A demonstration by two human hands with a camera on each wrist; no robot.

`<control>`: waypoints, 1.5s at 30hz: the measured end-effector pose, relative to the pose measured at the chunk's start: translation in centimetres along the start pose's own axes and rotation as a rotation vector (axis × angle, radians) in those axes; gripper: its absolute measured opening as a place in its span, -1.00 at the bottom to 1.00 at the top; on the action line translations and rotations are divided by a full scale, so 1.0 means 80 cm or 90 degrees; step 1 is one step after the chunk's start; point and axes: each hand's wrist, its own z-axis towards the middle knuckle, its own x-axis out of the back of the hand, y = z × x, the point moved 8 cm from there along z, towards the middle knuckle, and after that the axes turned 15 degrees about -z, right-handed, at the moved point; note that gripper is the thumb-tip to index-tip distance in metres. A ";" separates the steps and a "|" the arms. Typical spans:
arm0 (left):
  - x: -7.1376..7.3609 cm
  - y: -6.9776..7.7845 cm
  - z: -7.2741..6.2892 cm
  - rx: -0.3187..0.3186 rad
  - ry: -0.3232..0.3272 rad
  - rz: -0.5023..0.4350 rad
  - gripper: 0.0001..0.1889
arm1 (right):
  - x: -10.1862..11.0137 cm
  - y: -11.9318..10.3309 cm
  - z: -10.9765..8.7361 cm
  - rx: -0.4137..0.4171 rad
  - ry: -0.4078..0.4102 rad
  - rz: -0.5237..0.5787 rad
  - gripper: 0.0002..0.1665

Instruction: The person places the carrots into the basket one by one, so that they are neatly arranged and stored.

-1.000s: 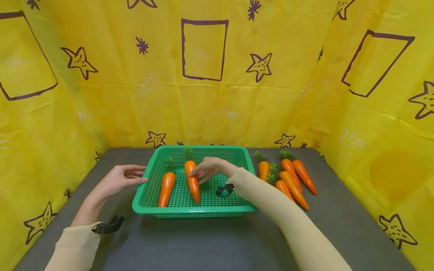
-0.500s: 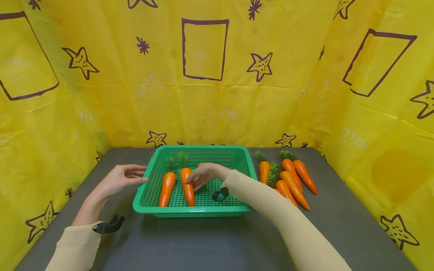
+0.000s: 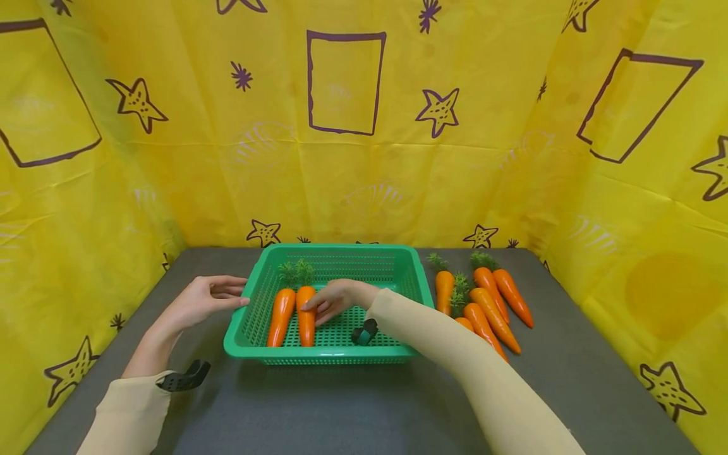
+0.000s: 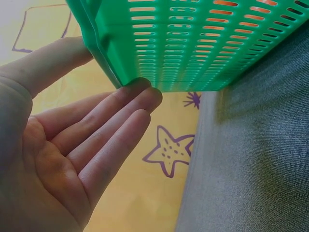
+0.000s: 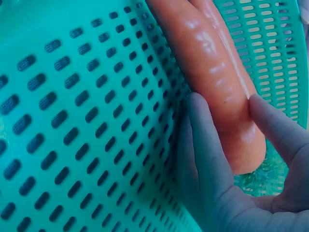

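Inside a green plastic basket, my right hand pinches an orange carrot between thumb and fingers. Its leafy green top points to the far side. Close along its left lies another carrot, at the same angle. In the right wrist view, the thumb and fingers sit on either side of the thick end of the held carrot. My left hand is at the basket's left rim, thumb and fingers extended. The left wrist view has the fingertips against the basket's outer wall.
Several carrots with green tops lie on the dark grey table right of the basket, partly hidden by my right sleeve. A yellow patterned sheet stands behind and at both sides.
My right hand has moved left and slightly nearer with its carrot, bringing it down beside the other carrot in the basket. The left hand has stayed at the rim.
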 end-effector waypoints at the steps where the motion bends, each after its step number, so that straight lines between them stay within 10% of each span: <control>1: 0.000 -0.001 0.000 0.002 0.002 0.000 -0.40 | 0.000 0.000 0.000 -0.001 0.003 0.003 -0.72; 19: 0.001 -0.004 0.000 0.010 0.007 0.003 -0.39 | 0.002 0.001 -0.002 -0.035 0.036 0.000 -0.74; 36: -0.002 -0.005 0.001 0.013 0.001 0.001 -0.39 | 0.028 -0.004 -0.041 -0.013 0.059 -0.048 0.07; 45: -0.001 -0.006 0.001 0.009 0.001 0.005 -0.39 | 0.063 -0.001 -0.074 0.015 0.060 -0.084 -0.20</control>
